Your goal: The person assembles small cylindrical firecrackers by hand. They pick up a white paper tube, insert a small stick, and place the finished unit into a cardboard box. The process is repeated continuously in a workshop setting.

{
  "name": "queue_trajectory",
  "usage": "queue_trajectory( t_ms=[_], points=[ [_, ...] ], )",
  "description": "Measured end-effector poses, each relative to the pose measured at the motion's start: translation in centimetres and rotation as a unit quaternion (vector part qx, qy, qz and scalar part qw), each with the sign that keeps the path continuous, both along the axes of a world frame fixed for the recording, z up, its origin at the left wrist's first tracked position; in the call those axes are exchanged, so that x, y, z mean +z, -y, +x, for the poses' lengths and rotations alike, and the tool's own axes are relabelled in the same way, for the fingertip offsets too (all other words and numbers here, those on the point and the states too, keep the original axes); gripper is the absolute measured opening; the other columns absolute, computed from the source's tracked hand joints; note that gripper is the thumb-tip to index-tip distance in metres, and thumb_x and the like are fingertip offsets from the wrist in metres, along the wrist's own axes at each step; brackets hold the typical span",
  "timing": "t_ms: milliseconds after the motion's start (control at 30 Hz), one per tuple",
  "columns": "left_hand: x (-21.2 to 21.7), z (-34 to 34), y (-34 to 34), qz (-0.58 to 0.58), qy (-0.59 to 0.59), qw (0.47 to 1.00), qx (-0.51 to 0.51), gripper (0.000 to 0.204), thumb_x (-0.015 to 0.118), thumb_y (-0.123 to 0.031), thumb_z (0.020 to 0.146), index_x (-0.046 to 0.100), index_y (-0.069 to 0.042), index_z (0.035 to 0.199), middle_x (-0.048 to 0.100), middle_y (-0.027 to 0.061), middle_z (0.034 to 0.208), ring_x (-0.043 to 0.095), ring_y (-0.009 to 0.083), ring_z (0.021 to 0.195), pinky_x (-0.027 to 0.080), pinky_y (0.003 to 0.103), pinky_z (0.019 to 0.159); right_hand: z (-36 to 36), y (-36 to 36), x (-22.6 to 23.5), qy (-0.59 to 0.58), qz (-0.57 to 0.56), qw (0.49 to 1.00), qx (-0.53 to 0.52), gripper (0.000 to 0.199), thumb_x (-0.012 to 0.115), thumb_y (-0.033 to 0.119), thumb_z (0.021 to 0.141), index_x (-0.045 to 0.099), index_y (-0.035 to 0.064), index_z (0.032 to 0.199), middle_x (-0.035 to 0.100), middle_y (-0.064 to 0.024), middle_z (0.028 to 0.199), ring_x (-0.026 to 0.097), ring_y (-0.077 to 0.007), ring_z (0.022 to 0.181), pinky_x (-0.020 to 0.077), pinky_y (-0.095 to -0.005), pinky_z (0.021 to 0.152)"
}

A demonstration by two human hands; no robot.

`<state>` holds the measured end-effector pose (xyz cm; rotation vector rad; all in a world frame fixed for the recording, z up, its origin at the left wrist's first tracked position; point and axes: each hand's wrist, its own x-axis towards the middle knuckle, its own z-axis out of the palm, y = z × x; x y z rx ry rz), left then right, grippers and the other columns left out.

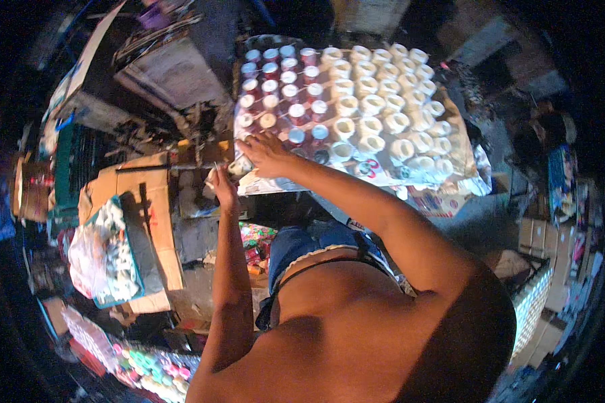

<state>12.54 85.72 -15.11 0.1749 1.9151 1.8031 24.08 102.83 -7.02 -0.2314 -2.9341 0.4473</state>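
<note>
My left hand (223,188) is at the table's near left corner, fingers closed round one end of a small pale cylindrical piece with dark marks (239,167). My right hand (266,156) reaches over that corner just beside it, its fingers stretched out to the left. Whether its fingertips touch anything is too blurred to tell. Past my right hand stand rows of small dark red cylinders with white or light blue tops (296,113). To their right are rows of cream, ring-topped hollow pieces (370,125).
A printed sheet (275,186) covers the table. Left of me, a flattened cardboard piece (156,221) lies beside a white bundle with a teal edge (117,258). A dark green crate (74,161) stands farther left. Stacked cardboard boxes (541,242) are at the right.
</note>
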Motion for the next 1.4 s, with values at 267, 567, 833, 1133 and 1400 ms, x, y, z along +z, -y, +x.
queue_trajectory(
  t_ms=[267,567,833,1133,1400],
  points=[
    [11.3,9.6,-11.1,0.047,-0.032,0.947,-0.317,0.037,0.059,-0.030,0.106,0.059,-0.002,0.131,0.065,0.0094,0.119,0.061,0.0166,0.108,0.050,0.033,0.092,14.4,-1.8,4.5,-0.071,-0.139,0.964,-0.215,0.055,0.083,0.025,0.070,0.056,0.0035,0.113,0.070,-0.0190,0.095,0.070,-0.0426,0.089,0.0558,-0.0518,0.078],
    [10.2,20.7,-16.3,-0.016,-0.195,0.765,-0.614,0.046,0.073,-0.028,0.097,0.056,0.001,0.127,0.071,0.0165,0.110,0.070,0.0248,0.101,0.057,0.038,0.086,35.5,-2.1,-1.7,-0.205,-0.189,0.810,-0.516,0.059,0.088,0.029,0.076,0.060,0.0018,0.121,0.074,-0.0201,0.103,0.074,-0.0362,0.095,0.0583,-0.0439,0.080],
    [2.0,24.5,-16.2,-0.038,-0.268,0.731,-0.626,0.037,0.075,-0.025,0.091,0.062,0.002,0.113,0.070,0.0192,0.104,0.070,0.0319,0.094,0.056,0.041,0.083,34.4,-2.3,-10.7,-0.140,-0.191,0.742,-0.627,0.056,0.083,0.040,0.082,0.059,0.0112,0.125,0.075,-0.0169,0.098,0.074,-0.0380,0.089,0.0570,-0.0497,0.076],
    [-0.5,24.5,-17.0,-0.055,-0.249,0.739,-0.624,0.035,0.075,-0.023,0.091,0.064,0.002,0.112,0.071,0.0195,0.102,0.072,0.0309,0.094,0.056,0.040,0.083,30.7,-2.1,-9.9,-0.157,-0.267,0.603,-0.735,0.061,0.086,0.027,0.081,0.058,0.0112,0.133,0.075,-0.0184,0.108,0.071,-0.0413,0.101,0.0559,-0.0511,0.081],
    [0.8,27.9,-19.2,-0.016,-0.215,0.679,-0.702,0.029,0.068,-0.020,0.099,0.062,0.000,0.119,0.070,0.0115,0.108,0.070,0.0209,0.093,0.056,0.033,0.082,33.4,-0.4,-13.9,-0.245,-0.263,0.600,-0.715,0.045,0.077,0.019,0.085,0.063,-0.0008,0.123,0.072,-0.0256,0.112,0.071,-0.0419,0.104,0.0568,-0.0463,0.089]
  ],
)
